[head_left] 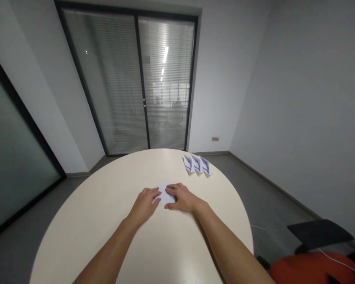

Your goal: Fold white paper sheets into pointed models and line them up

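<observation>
A small sheet of white folded paper (165,195) lies on the round table, between my two hands. My left hand (148,199) holds its left edge with the thumb and fingertips. From the right, my right hand (179,197) holds the same paper, its fingers bent over the top and its thumb along the lower edge. The fingers cover parts of both sides of the paper, so its full outline is hidden. Beyond my right hand, three folded paper pieces (197,165) stand in an overlapping row near the table's far right edge.
The round cream table (100,221) has a curved edge on all visible sides. An orange chair (307,268) with a black armrest (321,233) stands at the lower right. Behind the table is a glass partition (112,86) with blinds. A thin white cable (258,227) lies on the floor.
</observation>
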The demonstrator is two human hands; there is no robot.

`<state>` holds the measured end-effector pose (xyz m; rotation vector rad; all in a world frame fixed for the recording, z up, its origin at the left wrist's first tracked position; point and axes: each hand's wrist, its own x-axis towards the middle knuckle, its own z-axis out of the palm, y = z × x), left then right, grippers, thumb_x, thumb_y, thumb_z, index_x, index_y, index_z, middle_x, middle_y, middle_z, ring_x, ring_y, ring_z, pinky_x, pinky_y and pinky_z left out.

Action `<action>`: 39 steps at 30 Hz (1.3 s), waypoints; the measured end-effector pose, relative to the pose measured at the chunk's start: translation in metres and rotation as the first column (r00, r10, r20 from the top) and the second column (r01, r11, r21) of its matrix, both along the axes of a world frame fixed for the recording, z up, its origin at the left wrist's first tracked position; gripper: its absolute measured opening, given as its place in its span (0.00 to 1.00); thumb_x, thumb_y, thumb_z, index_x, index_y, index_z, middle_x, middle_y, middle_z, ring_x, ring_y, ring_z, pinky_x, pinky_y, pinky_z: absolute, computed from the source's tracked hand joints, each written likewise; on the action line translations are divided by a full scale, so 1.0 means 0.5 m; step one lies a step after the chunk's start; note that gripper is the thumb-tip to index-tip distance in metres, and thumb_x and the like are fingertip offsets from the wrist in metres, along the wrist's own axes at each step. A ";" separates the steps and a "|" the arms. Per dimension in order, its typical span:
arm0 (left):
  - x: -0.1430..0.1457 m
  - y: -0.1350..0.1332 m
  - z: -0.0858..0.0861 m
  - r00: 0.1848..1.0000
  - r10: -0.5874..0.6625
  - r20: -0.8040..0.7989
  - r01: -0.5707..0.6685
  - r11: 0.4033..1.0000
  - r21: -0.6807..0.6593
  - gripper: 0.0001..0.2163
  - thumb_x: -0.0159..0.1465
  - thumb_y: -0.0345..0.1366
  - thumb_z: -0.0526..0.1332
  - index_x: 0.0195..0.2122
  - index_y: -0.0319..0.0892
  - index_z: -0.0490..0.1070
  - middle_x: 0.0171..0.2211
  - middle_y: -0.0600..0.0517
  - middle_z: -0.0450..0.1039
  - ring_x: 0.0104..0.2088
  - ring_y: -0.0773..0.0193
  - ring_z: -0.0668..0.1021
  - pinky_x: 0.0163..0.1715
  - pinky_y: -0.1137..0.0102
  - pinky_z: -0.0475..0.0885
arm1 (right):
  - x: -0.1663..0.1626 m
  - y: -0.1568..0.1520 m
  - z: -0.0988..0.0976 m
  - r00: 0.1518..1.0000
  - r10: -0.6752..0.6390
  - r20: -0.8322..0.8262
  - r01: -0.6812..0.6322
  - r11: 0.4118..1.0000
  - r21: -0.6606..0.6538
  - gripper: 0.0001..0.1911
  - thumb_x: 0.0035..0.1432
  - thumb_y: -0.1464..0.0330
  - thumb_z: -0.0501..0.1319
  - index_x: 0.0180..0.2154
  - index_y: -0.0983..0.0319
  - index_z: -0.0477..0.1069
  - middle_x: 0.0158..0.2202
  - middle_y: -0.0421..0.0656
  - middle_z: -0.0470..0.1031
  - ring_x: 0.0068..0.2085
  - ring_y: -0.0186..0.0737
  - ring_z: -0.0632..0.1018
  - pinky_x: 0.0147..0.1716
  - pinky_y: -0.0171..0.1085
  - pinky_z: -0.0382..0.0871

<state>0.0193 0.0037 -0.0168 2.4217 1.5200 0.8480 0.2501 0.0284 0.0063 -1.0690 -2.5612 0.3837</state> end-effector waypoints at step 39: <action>-0.032 0.039 0.003 0.886 0.457 -0.081 -0.453 0.889 0.059 0.13 0.64 0.43 0.63 0.45 0.42 0.78 0.50 0.46 0.78 0.51 0.51 0.76 0.55 0.59 0.69 | -0.005 0.006 0.002 0.998 -0.017 -0.056 0.019 0.999 0.036 0.24 0.59 0.54 0.66 0.54 0.57 0.77 0.58 0.49 0.75 0.57 0.53 0.73 0.58 0.47 0.63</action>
